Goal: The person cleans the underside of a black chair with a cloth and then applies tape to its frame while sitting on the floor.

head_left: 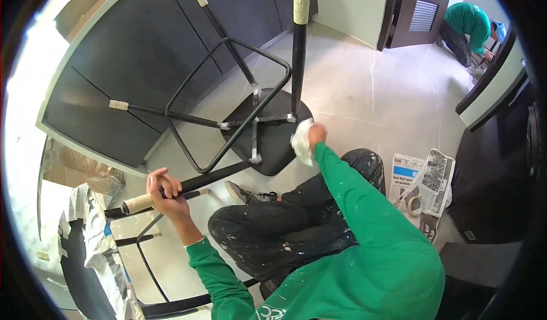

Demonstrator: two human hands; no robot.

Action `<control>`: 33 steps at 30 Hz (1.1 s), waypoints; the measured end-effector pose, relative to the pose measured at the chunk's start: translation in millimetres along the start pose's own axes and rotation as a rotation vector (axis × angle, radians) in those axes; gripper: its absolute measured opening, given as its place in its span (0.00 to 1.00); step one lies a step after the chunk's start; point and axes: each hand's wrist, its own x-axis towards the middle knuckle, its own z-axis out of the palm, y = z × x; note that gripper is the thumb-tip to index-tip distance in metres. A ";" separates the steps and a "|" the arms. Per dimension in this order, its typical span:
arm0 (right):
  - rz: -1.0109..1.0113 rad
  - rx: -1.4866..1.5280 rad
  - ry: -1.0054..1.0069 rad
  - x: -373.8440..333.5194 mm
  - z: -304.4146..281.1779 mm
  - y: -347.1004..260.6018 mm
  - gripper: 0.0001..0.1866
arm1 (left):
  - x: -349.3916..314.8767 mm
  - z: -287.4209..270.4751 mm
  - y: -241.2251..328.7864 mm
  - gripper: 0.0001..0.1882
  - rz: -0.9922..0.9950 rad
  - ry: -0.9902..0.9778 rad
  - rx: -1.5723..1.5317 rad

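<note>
An upside-down black stool [270, 143] stands on the floor before me, its seat down and its legs angled up. Cream masking tape [301, 11] wraps the leg ends, and silvery patches show where the legs meet the seat. My left hand [167, 193] is curled round the near-left stool leg [213, 175], just above its taped end. In my right hand [317, 134] is a bunched white cloth [303, 143], held against the right edge of the seat. My right fingers are partly hidden by the hand and cloth.
Newspaper sheets [441, 177] and a tape roll [415, 206] lie at my right. A second stool [85, 274], partly papered, is at lower left. Dark cabinets [188, 29] line the far left. A person in green [470, 27] crouches by the doorway at upper right.
</note>
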 end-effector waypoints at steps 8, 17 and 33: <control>0.134 1.400 -0.788 122.9 -72.5 -116.8 0.23 | 8.0 1.0 -7.2 0.19 0.088 -0.059 0.009; -0.015 1.096 -0.876 71.5 -87.5 -127.8 0.29 | 59.3 -8.0 -36.8 0.19 0.058 0.181 -0.072; -0.116 0.989 -0.028 -42.7 -104.9 -121.2 0.22 | 211.8 58.3 -152.7 0.40 -0.301 0.082 0.281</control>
